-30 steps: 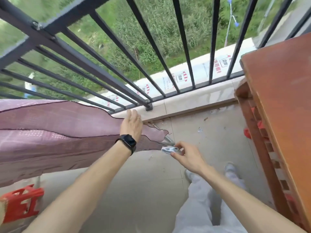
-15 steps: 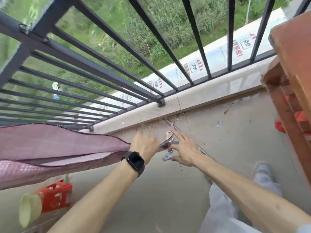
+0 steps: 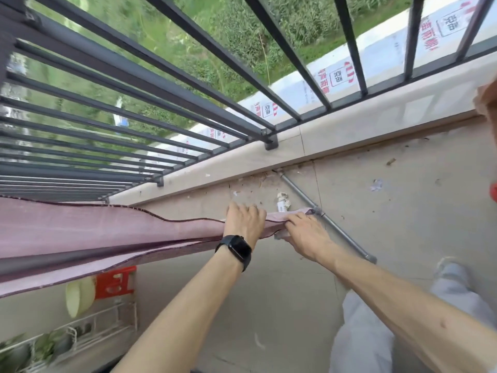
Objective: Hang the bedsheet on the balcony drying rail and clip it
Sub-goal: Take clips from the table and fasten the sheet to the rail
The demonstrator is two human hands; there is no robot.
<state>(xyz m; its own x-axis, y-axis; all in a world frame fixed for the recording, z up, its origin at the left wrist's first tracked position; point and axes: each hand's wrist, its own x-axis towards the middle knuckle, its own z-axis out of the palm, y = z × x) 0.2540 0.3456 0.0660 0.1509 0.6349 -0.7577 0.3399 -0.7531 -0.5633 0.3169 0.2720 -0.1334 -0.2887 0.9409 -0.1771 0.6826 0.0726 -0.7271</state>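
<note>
The pink bedsheet hangs folded over a grey metal drying rail and stretches off to the left. My left hand, with a black watch on the wrist, grips the sheet on top of the rail near the sheet's right end. Just right of it, my right hand holds a pale clip against the sheet's end corner. Most of the clip is hidden under the fingers. The bare rail runs on to the right beyond the sheet.
A black balcony railing on a tiled ledge runs along the far side. Below the sheet are a red stool, a pale green basin and a wire rack with plants. A wooden furniture edge is at right. Debris litters the floor.
My head has tipped further down and left. The left hand went from lying flat on the sheet to gripping it on the rail. The right hand brought the clip up to the sheet's end.
</note>
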